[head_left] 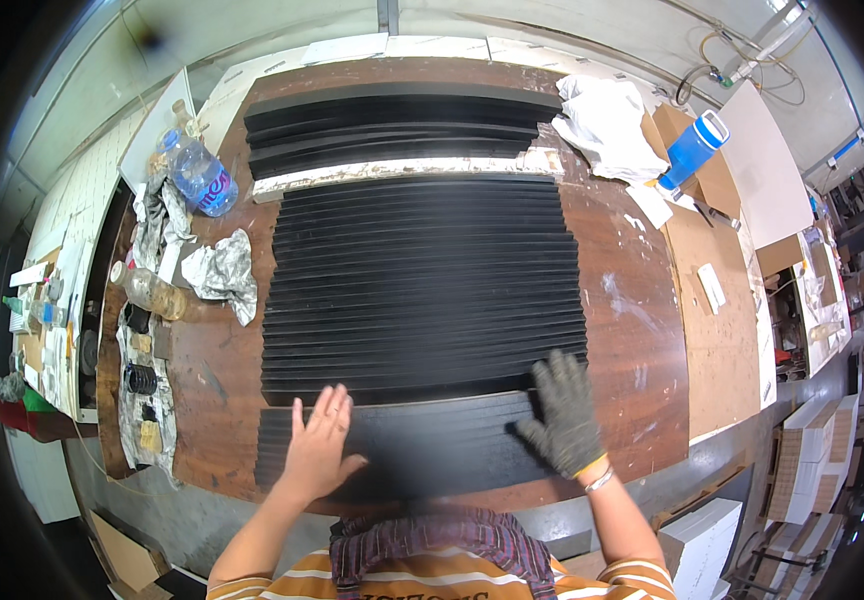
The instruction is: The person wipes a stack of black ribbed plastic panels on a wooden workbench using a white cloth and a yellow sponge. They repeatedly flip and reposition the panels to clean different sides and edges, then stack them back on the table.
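Observation:
Many long black strips [422, 280] lie side by side across the brown wooden table [632, 300]. Along the near edge is a separate group of flat black strips [432, 445]. My bare left hand [320, 440] rests on the left part of this near group, fingers stretched toward its far edge. Over its right end lies my right hand [564, 415] in a dark grey work glove, fingers spread and reaching the edge of the larger group. Neither hand grips anything. At the far side, more black strips [402, 120] lie beyond a whitish, stained bar [402, 172].
On the left stand a large clear plastic bottle [202, 175], a smaller bottle [152, 292] on its side and a crumpled rag [224, 272]. At the far right are white cloth [607, 125], a blue tumbler [694, 150] and cardboard [722, 350]. Another person's arm [42, 425] shows far left.

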`<state>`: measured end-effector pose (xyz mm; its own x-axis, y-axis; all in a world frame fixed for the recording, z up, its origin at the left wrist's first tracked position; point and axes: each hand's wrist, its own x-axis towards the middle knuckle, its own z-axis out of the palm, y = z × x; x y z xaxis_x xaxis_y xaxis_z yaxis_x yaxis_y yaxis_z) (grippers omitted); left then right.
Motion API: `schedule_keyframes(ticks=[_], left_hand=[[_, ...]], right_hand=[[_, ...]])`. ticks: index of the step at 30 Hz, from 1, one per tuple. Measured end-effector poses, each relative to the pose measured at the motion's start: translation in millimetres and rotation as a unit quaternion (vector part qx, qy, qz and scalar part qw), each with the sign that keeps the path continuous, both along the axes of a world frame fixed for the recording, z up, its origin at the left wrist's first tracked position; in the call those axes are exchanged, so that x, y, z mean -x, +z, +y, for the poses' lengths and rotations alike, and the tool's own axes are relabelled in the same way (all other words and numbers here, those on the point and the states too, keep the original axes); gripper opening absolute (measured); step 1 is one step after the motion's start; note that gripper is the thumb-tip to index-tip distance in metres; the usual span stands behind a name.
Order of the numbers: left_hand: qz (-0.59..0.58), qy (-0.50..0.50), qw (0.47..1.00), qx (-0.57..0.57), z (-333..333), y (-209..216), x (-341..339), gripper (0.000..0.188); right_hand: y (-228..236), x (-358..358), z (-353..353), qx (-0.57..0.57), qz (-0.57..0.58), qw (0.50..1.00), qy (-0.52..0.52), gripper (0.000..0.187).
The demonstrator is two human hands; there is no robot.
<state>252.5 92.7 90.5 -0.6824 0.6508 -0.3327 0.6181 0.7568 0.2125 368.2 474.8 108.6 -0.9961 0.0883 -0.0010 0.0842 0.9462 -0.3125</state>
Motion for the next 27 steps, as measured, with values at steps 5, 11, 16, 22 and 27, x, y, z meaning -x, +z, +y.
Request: schedule_keyframes(ticks=[5,11,16,22,27], left_hand=[[0.087,0.049,0.994,-0.052,15,-30,17,0.099],[0.091,0.06,0.993,-0.039,-10,-1,-20,0.1],[0.007,0.026,0.999,-0.018,-15,-15,-62,0.099],[0.101,0.056,0.989,-0.089,-22,-31,-61,0.094],[0.028,0.054,0.995,-0.08,-31,-19,-85,0.093]], right_hand=[[-22,11,-25,-0.043,-0.009,0.999,-0.008,0.085],[-12,-29,-14,-0.032,0.02,0.999,-0.005,0.086],[-17,-62,-36,-0.041,-0.002,0.999,0.029,0.091],[-31,-63,-37,-0.032,0.048,0.998,0.039,0.091],[-33,-83,-39,-0.012,0.025,0.997,0.067,0.093]])
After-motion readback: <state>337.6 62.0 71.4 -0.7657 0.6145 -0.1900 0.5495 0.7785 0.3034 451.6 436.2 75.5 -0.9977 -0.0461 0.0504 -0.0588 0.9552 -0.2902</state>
